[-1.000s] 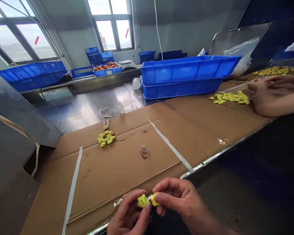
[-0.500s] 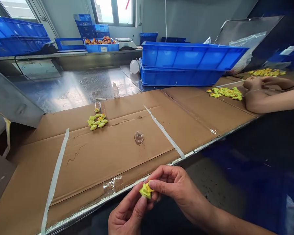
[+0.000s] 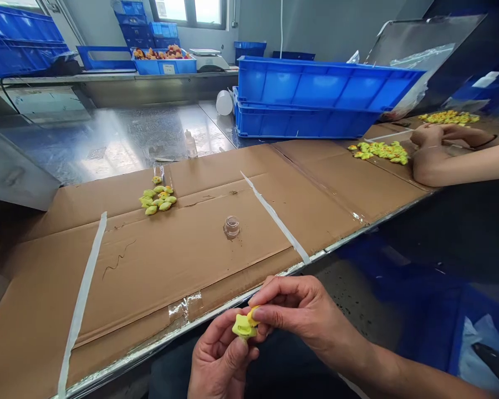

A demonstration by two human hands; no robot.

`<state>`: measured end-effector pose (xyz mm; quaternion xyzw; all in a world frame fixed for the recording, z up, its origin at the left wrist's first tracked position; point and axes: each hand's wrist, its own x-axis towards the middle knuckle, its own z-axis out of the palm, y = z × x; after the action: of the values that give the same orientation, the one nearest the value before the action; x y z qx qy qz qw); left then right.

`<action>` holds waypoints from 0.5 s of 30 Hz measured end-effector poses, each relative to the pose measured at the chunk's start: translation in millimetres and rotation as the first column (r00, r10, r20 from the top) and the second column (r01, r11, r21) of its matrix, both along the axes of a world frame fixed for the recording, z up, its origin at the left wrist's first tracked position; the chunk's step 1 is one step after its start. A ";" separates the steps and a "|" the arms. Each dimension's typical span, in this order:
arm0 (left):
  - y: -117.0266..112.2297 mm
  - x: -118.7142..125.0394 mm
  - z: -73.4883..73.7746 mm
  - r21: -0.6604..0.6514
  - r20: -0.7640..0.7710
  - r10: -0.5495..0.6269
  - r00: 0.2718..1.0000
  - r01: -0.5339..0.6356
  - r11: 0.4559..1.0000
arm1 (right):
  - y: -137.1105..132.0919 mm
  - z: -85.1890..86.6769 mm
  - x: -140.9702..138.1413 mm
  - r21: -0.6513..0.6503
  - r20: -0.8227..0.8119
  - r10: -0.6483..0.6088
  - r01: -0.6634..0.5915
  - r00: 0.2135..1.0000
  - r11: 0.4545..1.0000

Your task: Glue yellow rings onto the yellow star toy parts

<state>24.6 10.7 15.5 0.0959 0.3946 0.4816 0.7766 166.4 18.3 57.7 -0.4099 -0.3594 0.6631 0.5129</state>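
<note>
Bright windows (image 3: 190,11) glare across the steel table (image 3: 108,138), edges bowed.

A star-like yellow-green moulded piece (image 3: 243,327) — one brighter yellow lobe — sits pinched between the left hand (image 3: 220,357) and right hand (image 3: 305,310).

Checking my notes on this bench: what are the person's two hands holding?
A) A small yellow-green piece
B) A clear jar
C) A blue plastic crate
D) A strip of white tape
A: the small yellow-green piece is pinched between the left hand and right hand, while the clear jar stands apart on the cardboard sheet.
</note>
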 end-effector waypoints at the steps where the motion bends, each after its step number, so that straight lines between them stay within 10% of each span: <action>1: -0.1 -0.4 -0.9 0.009 -0.001 0.004 1.000 -0.004 1.000 | -0.5 -0.2 0.3 0.007 0.001 0.003 -0.003 1.000 1.000; 15: -1.4 -1.8 -3.2 0.126 -0.030 0.030 0.999 -0.026 0.992 | -2.1 -0.1 -2.9 0.007 0.043 0.025 -0.025 0.999 1.000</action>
<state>22.8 9.3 12.3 0.1465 0.3770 0.5149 0.7558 163.5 16.2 57.6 -0.4174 -0.3779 0.6592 0.4984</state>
